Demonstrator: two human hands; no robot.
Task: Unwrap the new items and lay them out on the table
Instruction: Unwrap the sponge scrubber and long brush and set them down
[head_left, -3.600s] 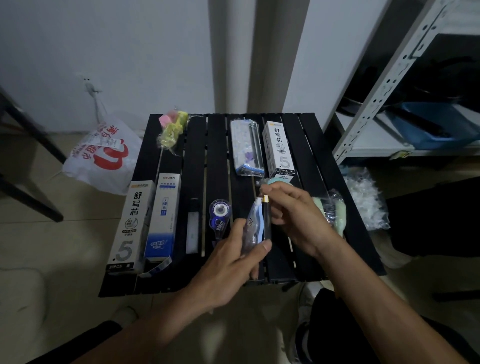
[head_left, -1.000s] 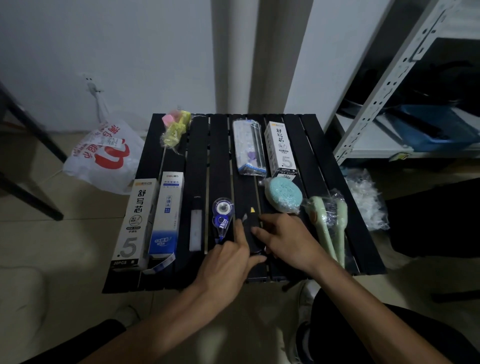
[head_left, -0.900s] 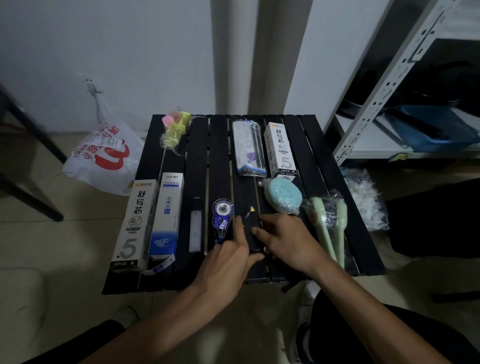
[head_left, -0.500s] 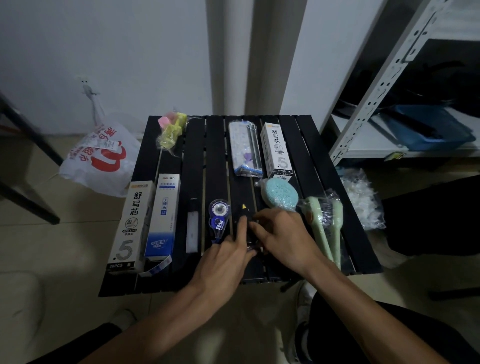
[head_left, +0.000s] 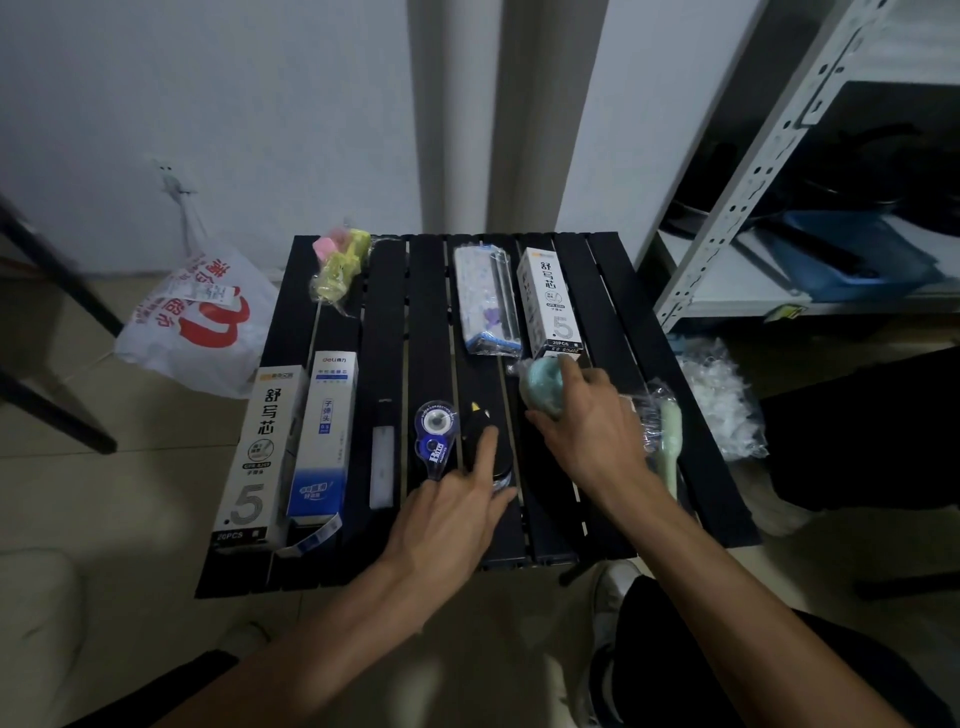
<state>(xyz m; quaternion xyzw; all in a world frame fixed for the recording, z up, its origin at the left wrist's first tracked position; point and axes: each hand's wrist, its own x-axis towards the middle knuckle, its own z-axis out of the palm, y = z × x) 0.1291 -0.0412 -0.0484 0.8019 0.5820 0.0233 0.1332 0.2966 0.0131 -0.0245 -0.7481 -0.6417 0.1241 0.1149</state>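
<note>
head view: black slatted counter (head_left: 613, 322) w/ stationery laid out, metal shelf rack (head_left: 748, 171) at the right, white and red plastic bag (head_left: 197, 322) on the floor to the left, crumpled clear wrap (head_left: 722, 400) on the floor to the right. near-left edge: two long refill boxes side by side, white box (head_left: 262, 452) and blue-white box (head_left: 327, 431), touching. far row: clear pouch (head_left: 488, 301) just beside a second white box (head_left: 553, 301); yellow-pink wrapped item (head_left: 340, 265) at the far-left corner. left hand (head_left: 447, 519) lies on the near middle, its grip released, index finger stretched out and resting on a black pen-like item (head_left: 480, 441) that lies flat on a slat, yellow tip pointing away. right hand (head_left: 592, 431) reaches fwd, grip closed around a round teal wrapped item (head_left: 543, 384) near the box's near end; can't tell if it's lifted or still on the slats. pale green tools in clear wrap (head_left: 667, 431) lie just right of that hand, partly hidden. blue correction tape (head_left: 436, 431) sits just left of the black item. small white strip (head_left: 382, 457) lies between the tape and the blue-white box.
</note>
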